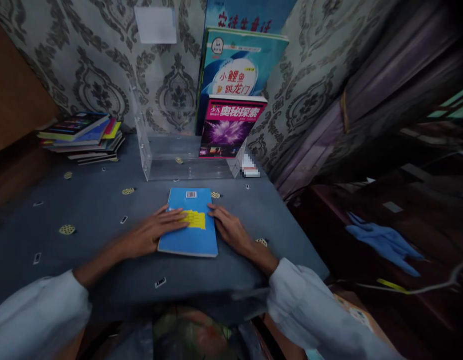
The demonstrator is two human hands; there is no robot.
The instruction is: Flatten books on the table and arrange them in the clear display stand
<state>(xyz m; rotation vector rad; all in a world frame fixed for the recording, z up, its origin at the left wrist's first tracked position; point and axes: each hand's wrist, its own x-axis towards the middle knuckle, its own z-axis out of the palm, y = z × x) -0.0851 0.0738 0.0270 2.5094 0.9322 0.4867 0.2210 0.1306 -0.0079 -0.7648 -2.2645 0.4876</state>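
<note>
A blue book lies on the table with a barcode near its far edge and a yellow patch in the middle. My left hand rests flat across its left side, fingers stretched toward the yellow patch. At the right edge of the book is my right hand, its fingertips touching the cover's edge and its fingers loosely extended. Beyond the book stands a clear acrylic rack. On the rack's right side, a magazine with a pink and purple cover leans in front of a teal picture book and a taller blue book.
A stack of books sits at the back left of the dark grey table. A small blurred-out item lies beside the rack. Patterned wall covering and a purple curtain border the table; a blue cloth lies off to the right.
</note>
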